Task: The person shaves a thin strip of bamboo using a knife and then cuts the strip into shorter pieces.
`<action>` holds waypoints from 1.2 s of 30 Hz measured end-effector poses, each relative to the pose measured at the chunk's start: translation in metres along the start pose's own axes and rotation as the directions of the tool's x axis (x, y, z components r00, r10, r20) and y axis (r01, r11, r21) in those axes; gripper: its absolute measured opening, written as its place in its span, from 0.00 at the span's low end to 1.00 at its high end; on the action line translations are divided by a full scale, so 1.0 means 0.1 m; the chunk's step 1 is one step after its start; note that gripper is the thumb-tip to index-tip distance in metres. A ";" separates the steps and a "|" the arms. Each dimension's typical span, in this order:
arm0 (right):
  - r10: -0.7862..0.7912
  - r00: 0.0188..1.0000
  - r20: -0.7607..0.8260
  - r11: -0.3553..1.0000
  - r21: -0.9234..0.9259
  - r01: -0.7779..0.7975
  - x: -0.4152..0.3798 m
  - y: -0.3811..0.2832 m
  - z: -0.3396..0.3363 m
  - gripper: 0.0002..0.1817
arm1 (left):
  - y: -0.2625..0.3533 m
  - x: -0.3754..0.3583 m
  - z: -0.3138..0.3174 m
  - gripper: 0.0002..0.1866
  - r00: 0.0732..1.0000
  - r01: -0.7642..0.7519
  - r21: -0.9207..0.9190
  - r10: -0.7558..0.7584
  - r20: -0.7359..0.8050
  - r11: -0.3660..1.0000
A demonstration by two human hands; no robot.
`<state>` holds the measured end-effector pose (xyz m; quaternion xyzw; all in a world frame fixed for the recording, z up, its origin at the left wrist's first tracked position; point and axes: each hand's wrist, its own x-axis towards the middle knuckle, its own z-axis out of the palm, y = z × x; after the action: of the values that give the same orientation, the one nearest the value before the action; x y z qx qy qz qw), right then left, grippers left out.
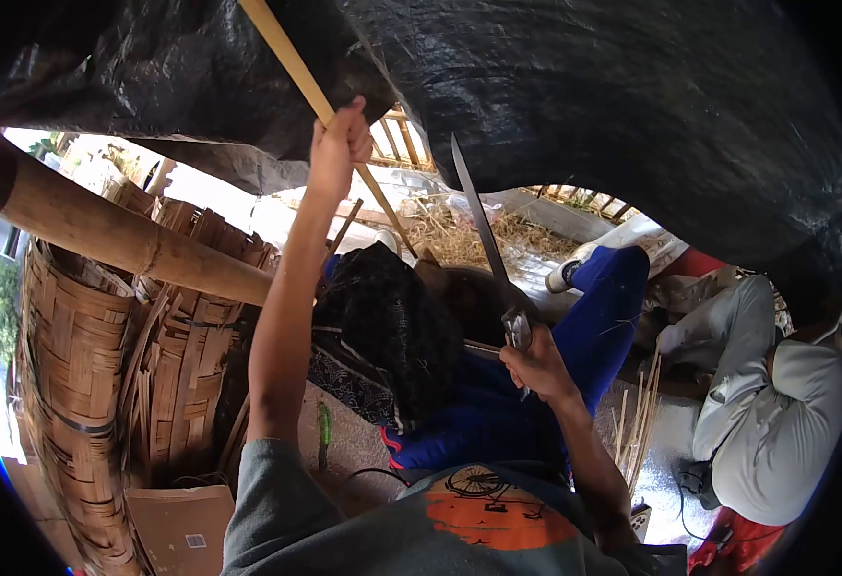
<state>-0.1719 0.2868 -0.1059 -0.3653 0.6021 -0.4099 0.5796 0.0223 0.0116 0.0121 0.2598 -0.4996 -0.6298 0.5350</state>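
Observation:
My left hand [342, 144] is raised high and wrapped round a long pale bamboo strip [291, 60], which slants from the top edge down towards the middle. Lower and to the right, my right hand [539, 363] grips a long knife [479, 215] near its metal base, its dark blade pointing up and slightly left. The knife and the strip are apart. A dark patterned cloth [382, 336] lies over my leg, beside my blue trousers [605, 312].
Black plastic sheeting [632, 91] hangs low overhead. A thick bamboo pole [142, 240] and woven baskets [75, 355] stand left, above a cardboard box [181, 528]. Thin sticks [637, 418] rise at right, near another person in pale clothes [776, 432].

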 end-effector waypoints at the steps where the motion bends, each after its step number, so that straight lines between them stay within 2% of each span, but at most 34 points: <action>1: 0.001 1.000 0.010 0.999 -0.042 -0.001 0.02 -0.01 -0.01 0.05 | 0.15 0.03 0.01 0.23 0.999 0.005 -0.013 -0.004 0.033 1.000; 2: 0.001 1.000 0.022 0.997 -0.083 0.001 0.03 -0.03 -0.02 0.06 | 0.27 0.07 0.02 0.24 0.998 0.007 -0.024 -0.006 0.067 1.000; 5: 0.014 1.000 0.028 0.998 -0.058 -0.012 0.07 -0.12 -0.02 0.07 | 0.44 0.09 0.13 0.26 0.994 0.040 -0.002 -0.039 0.100 0.999; 9: 0.045 0.999 0.016 0.998 -0.038 -0.045 0.09 -0.15 -0.03 0.08 | 0.13 0.14 0.07 0.26 0.991 0.101 0.079 -0.108 0.078 0.992; 12: 0.070 0.997 0.023 0.997 0.024 -0.070 0.10 -0.17 -0.08 0.09 | 0.00 0.11 0.01 0.26 0.987 0.139 0.067 -0.144 0.076 0.988; 14: 0.144 0.990 0.004 0.989 -0.045 -0.143 0.10 -0.18 -0.12 0.13 | -0.03 0.08 -0.01 0.26 0.984 0.161 0.081 -0.166 0.066 0.984; 17: 0.181 0.983 0.019 0.983 0.006 -0.181 0.12 -0.22 -0.16 0.15 | -0.07 0.08 -0.07 0.23 0.958 0.240 -0.154 -0.208 0.198 0.959; 21: 0.279 0.959 0.043 0.960 -0.029 -0.278 0.20 -0.31 -0.20 0.16 | -0.31 -0.05 -0.12 0.19 0.930 0.349 -0.041 -0.341 0.141 0.936; 24: 0.308 0.949 0.067 0.951 -0.032 -0.306 0.21 -0.33 -0.22 0.16 | -0.18 -0.16 -0.09 0.20 0.955 0.285 -0.040 -0.280 0.103 0.958; 26: 0.306 0.949 0.076 0.952 -0.040 -0.303 0.23 -0.36 -0.23 0.16 | 0.05 -0.13 -0.06 0.21 0.926 0.318 -0.094 -0.287 0.246 0.944; 28: 0.311 0.947 0.077 0.951 -0.027 -0.309 0.24 -0.40 -0.24 0.16 | 0.20 -0.10 -0.04 0.21 0.933 0.269 -0.050 -0.247 0.263 0.962; 33: 0.280 0.959 0.053 0.960 -0.044 -0.278 0.25 -0.44 -0.26 0.16 | 0.06 -0.10 -0.12 0.21 0.962 0.208 0.045 -0.212 0.172 0.977; 36: 0.309 0.951 0.006 0.949 -0.067 -0.307 0.20 -0.44 -0.22 0.17 | 0.03 -0.08 -0.14 0.21 0.964 0.214 -0.053 -0.203 0.170 0.975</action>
<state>-0.1965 0.2526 -0.0738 -0.2890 0.6600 -0.2915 0.6292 0.0380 0.0145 0.0083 0.2392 -0.4892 -0.7190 0.4318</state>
